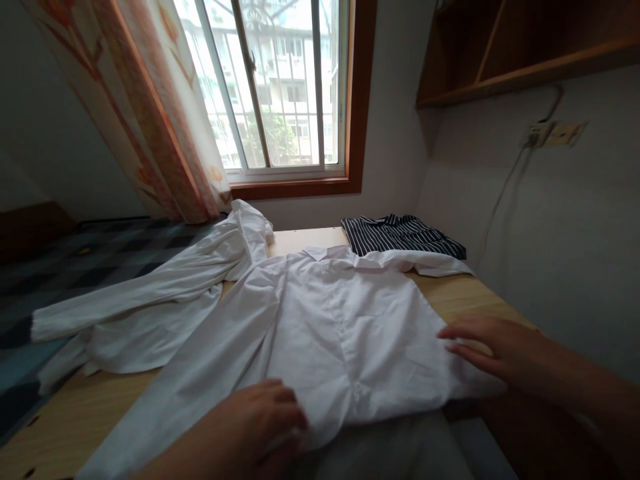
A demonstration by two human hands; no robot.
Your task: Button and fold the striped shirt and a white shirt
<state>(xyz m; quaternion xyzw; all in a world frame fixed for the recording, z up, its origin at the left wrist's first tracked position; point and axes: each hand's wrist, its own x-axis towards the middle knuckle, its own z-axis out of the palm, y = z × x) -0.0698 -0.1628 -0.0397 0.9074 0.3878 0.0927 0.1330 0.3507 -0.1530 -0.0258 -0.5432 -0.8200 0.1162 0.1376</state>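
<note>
A white shirt (340, 327) lies spread on a wooden table (465, 297), collar toward the window. My left hand (260, 417) rests on its near hem with fingers curled, pinching the fabric edge. My right hand (493, 347) lies flat with fingers stretched out on the shirt's right edge. A second white garment (150, 300) lies crumpled to the left, one sleeve reaching out over the table's left side.
A dark striped garment (400, 235) lies folded at the table's far right by the wall. A patterned curtain (150, 107) hangs by the window (280, 87). A bed with a dark checked cover (75, 257) is at left. A wooden shelf (525, 53) is above right.
</note>
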